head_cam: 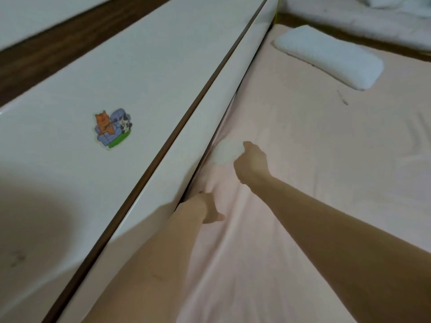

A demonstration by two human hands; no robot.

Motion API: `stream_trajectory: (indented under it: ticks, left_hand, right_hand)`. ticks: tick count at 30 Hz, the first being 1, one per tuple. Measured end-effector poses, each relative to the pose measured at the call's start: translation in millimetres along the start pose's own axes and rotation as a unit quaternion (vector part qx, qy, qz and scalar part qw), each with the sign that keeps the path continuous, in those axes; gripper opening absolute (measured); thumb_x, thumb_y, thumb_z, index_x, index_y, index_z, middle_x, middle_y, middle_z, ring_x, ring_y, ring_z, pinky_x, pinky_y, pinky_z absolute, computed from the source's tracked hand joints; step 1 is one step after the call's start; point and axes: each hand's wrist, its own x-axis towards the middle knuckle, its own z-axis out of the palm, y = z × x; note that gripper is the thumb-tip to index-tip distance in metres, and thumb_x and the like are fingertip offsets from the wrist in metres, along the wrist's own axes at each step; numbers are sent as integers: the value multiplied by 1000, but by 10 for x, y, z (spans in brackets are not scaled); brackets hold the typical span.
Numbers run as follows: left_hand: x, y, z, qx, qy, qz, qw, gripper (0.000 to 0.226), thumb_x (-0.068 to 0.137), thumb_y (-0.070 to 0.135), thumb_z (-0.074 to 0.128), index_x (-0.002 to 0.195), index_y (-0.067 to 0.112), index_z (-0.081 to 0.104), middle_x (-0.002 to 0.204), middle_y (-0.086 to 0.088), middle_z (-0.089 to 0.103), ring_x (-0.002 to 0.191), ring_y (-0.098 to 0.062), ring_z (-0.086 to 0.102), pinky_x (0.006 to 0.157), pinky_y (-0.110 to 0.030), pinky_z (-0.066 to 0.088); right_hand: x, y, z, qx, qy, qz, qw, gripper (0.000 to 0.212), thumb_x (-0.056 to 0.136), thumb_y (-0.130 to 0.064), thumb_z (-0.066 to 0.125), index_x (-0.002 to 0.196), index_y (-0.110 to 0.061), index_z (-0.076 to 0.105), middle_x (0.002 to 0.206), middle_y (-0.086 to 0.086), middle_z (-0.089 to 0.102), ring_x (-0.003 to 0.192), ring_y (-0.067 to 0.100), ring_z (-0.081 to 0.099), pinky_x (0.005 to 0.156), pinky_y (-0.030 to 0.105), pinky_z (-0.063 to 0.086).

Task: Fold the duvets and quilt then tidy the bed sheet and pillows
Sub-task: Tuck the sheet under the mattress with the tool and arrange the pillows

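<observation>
At the bed's left edge, the left hand (206, 209) reaches down against the white panel (140, 73), fingers hidden in the pink bed sheet (303, 159). The right hand (250, 159), outstretched, grips a sheet fold; white pillow (328, 57) near the far edge.

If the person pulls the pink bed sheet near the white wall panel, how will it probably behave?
The pink bed sheet looks thin and floppy: it wrinkles around the left hand. It would probably slide and bunch rather than keep shape. Pulling might also shift the white pillow lying on it.
</observation>
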Motion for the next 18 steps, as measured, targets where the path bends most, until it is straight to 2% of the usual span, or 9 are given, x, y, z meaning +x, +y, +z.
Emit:
stream_trajectory:
  ticks: [2,5,9,12,15,17,18]
  left_hand:
    - [67,-8,2,25,-13,8,1000,90,91,54,54,153,8,9,158,-13,15,141,-30,29,112,-38,31]
    - [116,-69,47,31,-13,25,999,95,91,51,55,153,7,-1,160,-16,1,145,-31,19,115,-40,26]
    - [216,-146,108,36,-20,42,998,98,87,49,62,154,10,2,160,-15,1,144,-31,21,115,-41,26]
    - [233,-175,85,25,-24,47,998,96,87,46,64,154,11,5,159,-15,2,146,-31,16,117,-42,23]
    - [256,-224,73,13,-17,54,998,88,92,39,60,153,8,4,159,-13,4,146,-30,12,117,-39,19]
    - [251,-256,109,17,-7,62,998,94,91,46,58,154,9,-2,160,-15,-4,148,-27,9,118,-37,18]
    - [216,-240,144,5,-6,59,998,95,91,47,57,154,10,-4,160,-15,-7,148,-26,9,118,-37,18]
  right_hand:
    - [125,-92,139,-6,-23,6,1000,32,88,4,40,118,4,49,117,18,58,97,32,58,73,32,46]
    - [247,-192,269,-31,-29,-2,999,25,90,5,42,113,6,52,117,19,59,105,32,57,73,27,41]
    - [440,-325,525,-17,-71,4,997,19,91,5,43,103,5,58,113,18,63,103,30,61,68,25,41]
    - [586,-365,691,0,-99,16,995,15,92,6,42,84,-2,52,111,18,63,104,31,62,71,28,47]
    - [690,-296,803,6,-115,17,993,32,90,7,42,64,-9,35,95,16,60,106,32,61,69,29,50]
    - [702,-228,852,-5,-127,15,992,36,90,6,42,61,-10,31,91,15,57,93,29,63,63,23,48]
    - [667,-190,856,-5,-128,24,991,36,90,6,43,60,-10,32,85,13,54,81,26,61,51,16,45]
